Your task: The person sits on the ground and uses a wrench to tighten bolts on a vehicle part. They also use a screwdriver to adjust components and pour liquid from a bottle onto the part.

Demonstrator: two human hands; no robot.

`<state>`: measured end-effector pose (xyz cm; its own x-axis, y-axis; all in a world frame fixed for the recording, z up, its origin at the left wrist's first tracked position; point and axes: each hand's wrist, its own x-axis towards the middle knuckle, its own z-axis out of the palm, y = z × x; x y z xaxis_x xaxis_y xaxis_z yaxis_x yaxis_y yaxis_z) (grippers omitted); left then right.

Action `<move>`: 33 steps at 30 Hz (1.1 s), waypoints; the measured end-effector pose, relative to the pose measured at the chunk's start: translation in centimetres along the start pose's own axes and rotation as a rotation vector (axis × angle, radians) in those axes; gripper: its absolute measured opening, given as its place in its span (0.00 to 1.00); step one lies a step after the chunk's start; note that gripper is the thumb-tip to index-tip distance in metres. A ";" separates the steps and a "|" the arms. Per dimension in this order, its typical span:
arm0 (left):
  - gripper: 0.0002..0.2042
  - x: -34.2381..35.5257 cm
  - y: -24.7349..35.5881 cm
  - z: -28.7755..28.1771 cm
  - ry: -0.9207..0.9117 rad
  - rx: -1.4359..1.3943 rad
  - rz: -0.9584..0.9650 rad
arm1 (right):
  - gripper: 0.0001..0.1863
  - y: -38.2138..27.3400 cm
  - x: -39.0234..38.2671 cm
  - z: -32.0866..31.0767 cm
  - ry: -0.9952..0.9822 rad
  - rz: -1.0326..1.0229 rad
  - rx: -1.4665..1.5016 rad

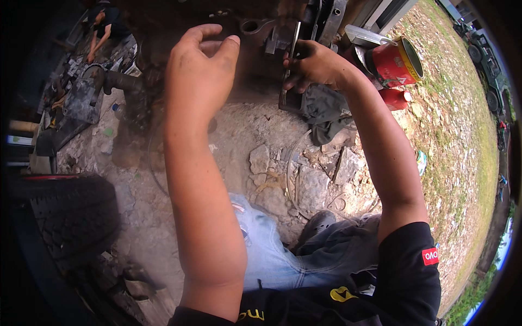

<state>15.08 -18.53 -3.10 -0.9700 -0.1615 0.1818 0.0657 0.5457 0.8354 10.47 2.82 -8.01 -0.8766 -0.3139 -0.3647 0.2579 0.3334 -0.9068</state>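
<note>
My left hand [201, 70] is raised in front of a dark brown metal part, its thumb and index finger apart and curved. Nothing shows between those two; its other fingers are hidden behind the palm. To its right, my right hand [315, 65] has dirty fingers wrapped around a thin metal rod [296, 35] that stands nearly upright. Beyond the hands is a rusty metal lug with a round hole [265, 26]. A black metal bar [333, 22] runs upward just past my right hand. Below that hand hangs or lies a dark grey cloth [323, 111].
At the right are a red and yellow can [389, 64] and a smaller red container [395, 99]. A tyre [76, 217] stands at the lower left. Broken stones [312, 187] and a thin wire cover the ground. Another person [109, 24] works among metal parts at the far left.
</note>
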 end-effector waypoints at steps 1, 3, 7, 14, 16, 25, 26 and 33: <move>0.20 0.0 0.1 0.1 -0.002 -0.007 0.003 | 0.12 0.4 0.3 -0.4 0.029 -0.011 -0.085; 0.20 0.1 0.0 0.3 -0.010 -0.019 0.006 | 0.11 1.1 0.9 -1.0 0.087 -0.029 -0.250; 0.20 0.0 -0.4 0.1 -0.005 -0.058 -0.005 | 0.12 0.5 0.5 0.1 0.181 -0.101 -0.198; 0.20 0.0 -0.1 0.0 0.006 -0.048 -0.011 | 0.13 0.4 0.8 -0.5 0.176 0.071 -0.196; 0.20 0.1 -0.3 0.0 0.011 -0.072 -0.011 | 0.13 0.9 1.3 -0.3 0.175 -0.025 -0.396; 0.20 0.0 -0.2 -0.1 0.010 -0.055 -0.011 | 0.13 1.3 1.9 0.1 0.214 -0.020 -0.449; 0.20 0.0 -0.2 -0.1 0.011 -0.050 -0.011 | 0.14 1.5 2.5 0.2 0.238 -0.057 -0.566; 0.19 0.0 -0.5 -0.5 0.026 -0.072 -0.006 | 0.15 -1.2 0.4 0.6 0.283 -0.072 -0.526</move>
<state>15.14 -19.20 -3.30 -0.9641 -0.1861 0.1892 0.0777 0.4839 0.8717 10.04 1.79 -7.24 -0.9771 -0.1269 -0.1707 0.0220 0.7378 -0.6747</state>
